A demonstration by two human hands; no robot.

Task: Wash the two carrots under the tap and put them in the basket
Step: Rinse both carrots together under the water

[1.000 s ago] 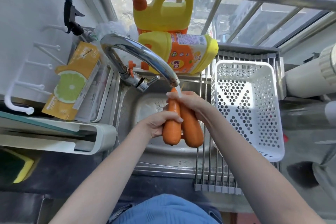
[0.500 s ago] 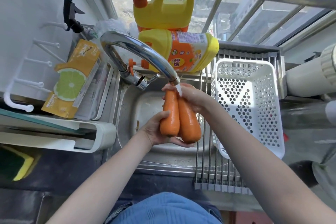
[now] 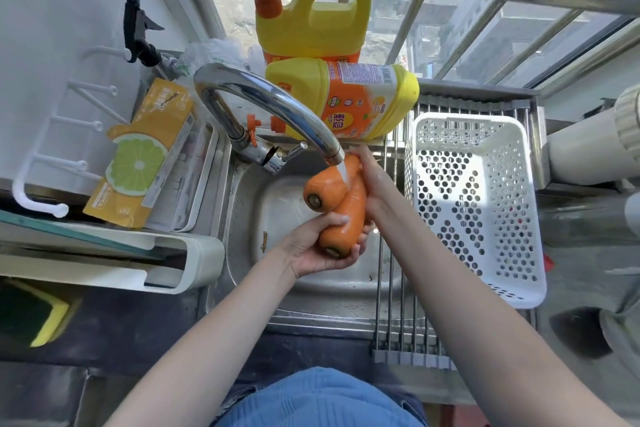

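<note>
Steel sink (image 3: 249,218) below sunlit barred window. Curved chrome tap (image 3: 277,107) running. Left hand (image 3: 311,250) cups lower carrot (image 3: 346,222); right hand (image 3: 372,184) grips tips of upper carrot (image 3: 325,189) and lower. Perforated white plastic basket (image 3: 478,204) on rod rack.

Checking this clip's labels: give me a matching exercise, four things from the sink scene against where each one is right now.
Things:
1. white basket
2. two carrots
3. yellow sponge
4. lying detergent bottle

Places:
A. under the tap's running water, held in both hands
B. on the dark counter at the far left
C. behind the tap, on its side
D. empty, on the metal rack right of the sink bowl

Pairs: 1-D, 2-A, 3-B, 4-C
</note>
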